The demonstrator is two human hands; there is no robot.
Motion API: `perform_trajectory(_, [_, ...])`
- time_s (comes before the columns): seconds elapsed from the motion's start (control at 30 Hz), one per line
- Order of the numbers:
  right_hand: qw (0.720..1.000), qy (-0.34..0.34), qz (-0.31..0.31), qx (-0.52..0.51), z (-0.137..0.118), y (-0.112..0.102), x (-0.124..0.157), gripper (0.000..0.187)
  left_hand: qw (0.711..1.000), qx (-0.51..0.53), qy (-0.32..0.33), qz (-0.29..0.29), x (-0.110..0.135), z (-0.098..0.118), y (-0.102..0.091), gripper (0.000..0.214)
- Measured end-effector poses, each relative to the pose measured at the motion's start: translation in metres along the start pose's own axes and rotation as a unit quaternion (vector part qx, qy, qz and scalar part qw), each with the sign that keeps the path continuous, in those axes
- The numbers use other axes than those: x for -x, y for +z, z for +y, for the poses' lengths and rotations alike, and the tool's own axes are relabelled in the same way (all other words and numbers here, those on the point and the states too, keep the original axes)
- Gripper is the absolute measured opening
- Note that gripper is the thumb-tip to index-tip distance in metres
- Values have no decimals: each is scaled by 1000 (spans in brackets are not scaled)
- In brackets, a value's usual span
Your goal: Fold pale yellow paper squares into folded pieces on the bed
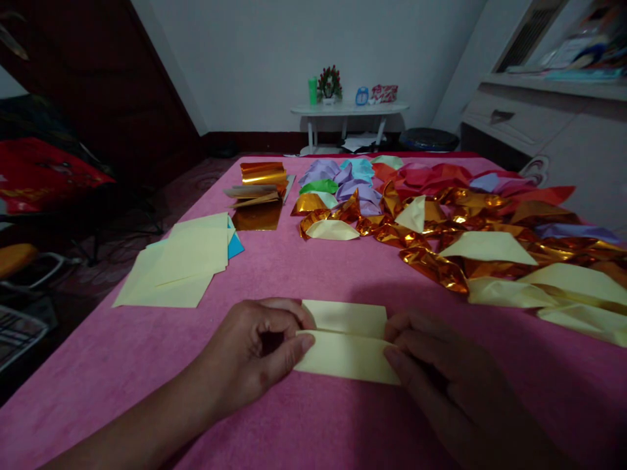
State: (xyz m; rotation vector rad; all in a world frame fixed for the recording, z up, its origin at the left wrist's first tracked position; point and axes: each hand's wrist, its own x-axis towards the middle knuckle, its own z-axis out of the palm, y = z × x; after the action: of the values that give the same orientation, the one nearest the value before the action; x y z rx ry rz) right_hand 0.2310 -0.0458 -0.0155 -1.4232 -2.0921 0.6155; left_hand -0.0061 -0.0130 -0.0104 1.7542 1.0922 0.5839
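Observation:
A pale yellow sheet of paper [345, 358] lies in front of me on the pink tablecloth [274, 424], with its near and far edges folded in toward a line across the middle. My left hand [259, 346] pinches its left end between thumb and fingers. At the right end, my right hand [435, 365] grips the paper the same way, thumb at the near fold. To the left of my hands rests a stack of flat yellow sheets [181, 261], with a blue sheet [236, 245] showing from beneath.
Gold foil sheets [257, 219] sit at the back left. Folded paper pieces [362, 192] in several colours and shiny gold ones [435, 267] cover the back and right of the table. Beyond stands a small white table [350, 111]; a cabinet [548, 124] is at right.

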Motion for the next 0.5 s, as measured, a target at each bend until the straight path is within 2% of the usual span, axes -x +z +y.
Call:
perform_trajectory(0.13, [999,5,-30,11,2,-1,-4,20,999,-3,-9,33,-1,-3,5,26])
perform_trajectory(0.5, [999,18,-10,31,-1,3,-8,21,997,-33,1,70,-2,-6,10,24])
